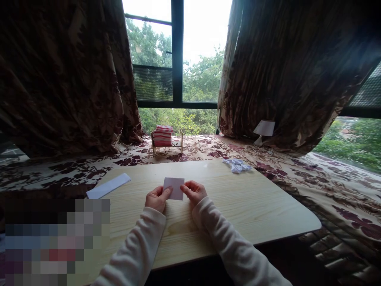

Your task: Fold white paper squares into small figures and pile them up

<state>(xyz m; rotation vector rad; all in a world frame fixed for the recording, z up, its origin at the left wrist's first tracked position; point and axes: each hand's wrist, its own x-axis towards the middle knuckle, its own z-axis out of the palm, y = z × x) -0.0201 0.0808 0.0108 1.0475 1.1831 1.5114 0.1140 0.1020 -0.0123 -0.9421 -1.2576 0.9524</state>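
A small, nearly square piece of white paper [175, 190] is held up between my two hands, above the middle of the light wooden table [256, 202]. My left hand [158, 197] pinches its left side, the thumb lying flat on the face toward me. On the right, my right hand [194, 191] grips the paper's edge between thumb and fingers. The fingers behind the paper are partly hidden. Whether the paper is one layer or several, I cannot tell.
A long folded white paper strip [108, 186] lies at the table's left. Crumpled white paper pieces [237, 165] sit at the back right. Beyond the table, a small rack [182, 142] holds folded red-striped cloths [163, 136]. A small white lamp [264, 129] stands by the curtain [268, 71].
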